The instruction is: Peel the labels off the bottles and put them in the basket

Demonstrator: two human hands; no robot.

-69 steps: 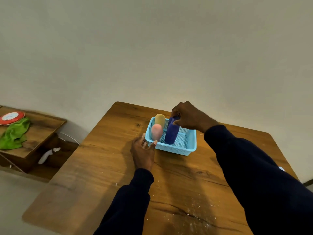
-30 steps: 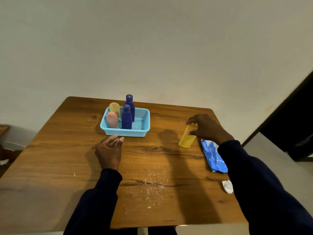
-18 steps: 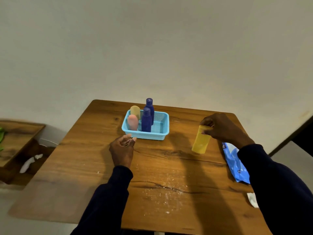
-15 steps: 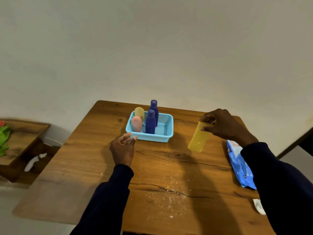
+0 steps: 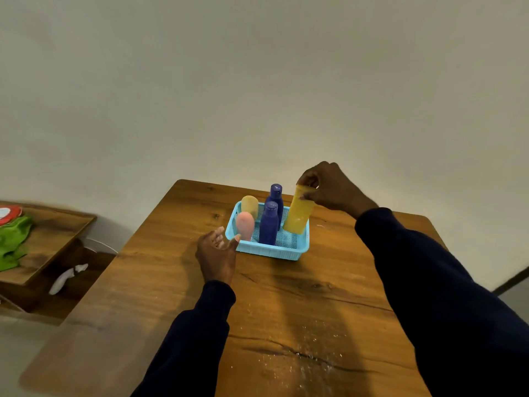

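A light blue basket (image 5: 269, 251) stands on the wooden table (image 5: 160, 270). Inside it stand a pink bottle (image 5: 245, 225), a pale yellow bottle (image 5: 249, 205) and two dark blue bottles (image 5: 269, 226), one behind the other. My right hand (image 5: 329, 187) grips the top of a yellow bottle (image 5: 298, 212), tilted, its lower end over the basket's right side; whether it touches the bottom I cannot tell. My left hand (image 5: 216, 255) rests on the table with fingers loose, its fingertips at the basket's front left corner.
White crumbs (image 5: 303, 359) are scattered along a crack in the near tabletop. To the left stands a lower wooden shelf (image 5: 57, 233) with a green cloth (image 5: 13, 245), a red-rimmed round thing (image 5: 8, 213) and a white object (image 5: 67, 277) underneath.
My right hand has carried the yellow bottle from the right of the table leftward to the basket. My left hand stayed by the basket's front left corner. The view has swung left.
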